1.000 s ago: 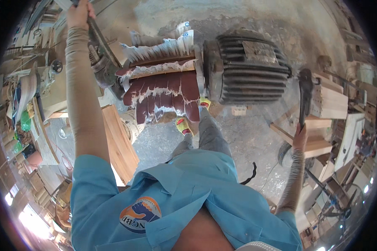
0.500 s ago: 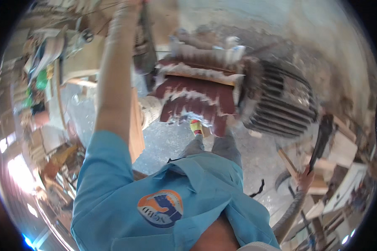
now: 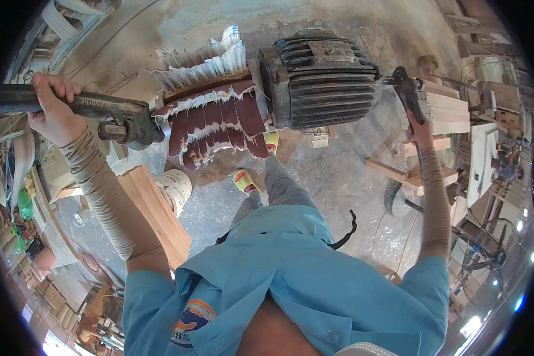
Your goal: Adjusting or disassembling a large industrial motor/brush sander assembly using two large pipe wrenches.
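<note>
My left hand [image 3: 59,118] is closed round the long handle of a dark pipe wrench [image 3: 86,102], lying nearly horizontal, its jaw at the left end of a sanding drum [image 3: 213,118]. The drum carries maroon abrasive flaps with frayed white edges and pale, ragged bristle strips [image 3: 199,68]. A large finned electric motor [image 3: 320,77] adjoins the drum's right side. My right hand [image 3: 420,129] grips a second dark wrench [image 3: 408,92], its head at the shaft on the motor's right end.
Wooden planks [image 3: 151,207] lean beside a white bucket [image 3: 173,187] below the drum. Wooden benches [image 3: 439,107], a small wheel [image 3: 391,196] and a standing fan [image 3: 498,255] are at right. My feet in yellow sandals stand on the concrete floor [image 3: 356,225].
The left wrench has swung down from a steep slant to nearly level, my left hand lower and farther left. The camera view has shifted; my right hand appears higher, the wrench tilted leftward.
</note>
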Demonstrator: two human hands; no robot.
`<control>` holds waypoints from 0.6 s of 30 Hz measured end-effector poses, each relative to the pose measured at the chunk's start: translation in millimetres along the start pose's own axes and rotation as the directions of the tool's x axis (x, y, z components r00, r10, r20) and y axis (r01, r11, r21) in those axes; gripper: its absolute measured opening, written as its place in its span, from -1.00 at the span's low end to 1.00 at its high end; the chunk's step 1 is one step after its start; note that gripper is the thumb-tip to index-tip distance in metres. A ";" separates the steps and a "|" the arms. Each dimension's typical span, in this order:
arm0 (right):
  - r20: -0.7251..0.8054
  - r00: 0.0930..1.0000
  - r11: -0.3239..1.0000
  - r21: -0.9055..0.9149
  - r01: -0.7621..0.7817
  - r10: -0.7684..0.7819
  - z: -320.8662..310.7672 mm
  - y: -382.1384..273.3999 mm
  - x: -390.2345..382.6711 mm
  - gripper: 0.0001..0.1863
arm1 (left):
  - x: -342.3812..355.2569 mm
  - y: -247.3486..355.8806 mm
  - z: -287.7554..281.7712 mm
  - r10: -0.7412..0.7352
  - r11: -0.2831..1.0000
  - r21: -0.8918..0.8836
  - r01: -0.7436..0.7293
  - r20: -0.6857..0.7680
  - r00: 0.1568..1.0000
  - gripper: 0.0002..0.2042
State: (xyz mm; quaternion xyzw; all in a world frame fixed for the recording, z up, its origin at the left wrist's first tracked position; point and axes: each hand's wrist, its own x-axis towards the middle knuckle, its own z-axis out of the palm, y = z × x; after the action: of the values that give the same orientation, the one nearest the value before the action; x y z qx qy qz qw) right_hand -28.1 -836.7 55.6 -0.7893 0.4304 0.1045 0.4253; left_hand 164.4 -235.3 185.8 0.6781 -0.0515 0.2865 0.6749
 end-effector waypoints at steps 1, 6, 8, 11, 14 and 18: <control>-0.111 0.994 1.000 -0.010 0.006 -0.007 5.5 6.0 1.1 -0.70 | -1.7 0.9 -0.4 0.006 1.000 0.008 -0.006 -0.009 1.000 -0.71; -0.271 0.865 0.907 -0.104 0.409 -0.421 11.2 9.8 2.5 -0.69 | -6.3 3.9 -1.8 0.072 0.997 0.017 -0.072 -0.003 0.997 -0.68; 0.090 0.994 0.987 0.144 -0.074 0.061 -4.0 1.0 2.5 -0.65 | -8.0 5.4 -2.0 0.067 0.998 0.009 -0.067 -0.008 0.998 -0.68; 0.182 0.981 0.993 0.080 -0.086 0.071 -33.4 -15.1 8.0 -0.63 | -9.6 6.6 -1.6 0.059 0.998 -0.001 -0.059 -0.031 0.998 -0.68; 0.234 0.970 0.992 0.092 -0.088 0.064 -36.4 -6.4 10.8 -0.64 | -11.5 7.6 -1.8 0.070 0.998 -0.007 -0.070 -0.020 0.997 -0.69; 0.068 0.988 0.978 0.166 0.129 -0.141 8.1 34.1 15.6 -0.74 | -12.2 5.8 -2.7 0.071 0.997 0.007 -0.071 -0.021 0.997 -0.69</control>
State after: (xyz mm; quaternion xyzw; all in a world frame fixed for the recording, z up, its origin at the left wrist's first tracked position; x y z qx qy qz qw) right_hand -43.2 -849.0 22.5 -0.7750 0.3656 0.0715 0.5104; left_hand 150.8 -237.1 185.2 0.6750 -0.0673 0.3178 0.6625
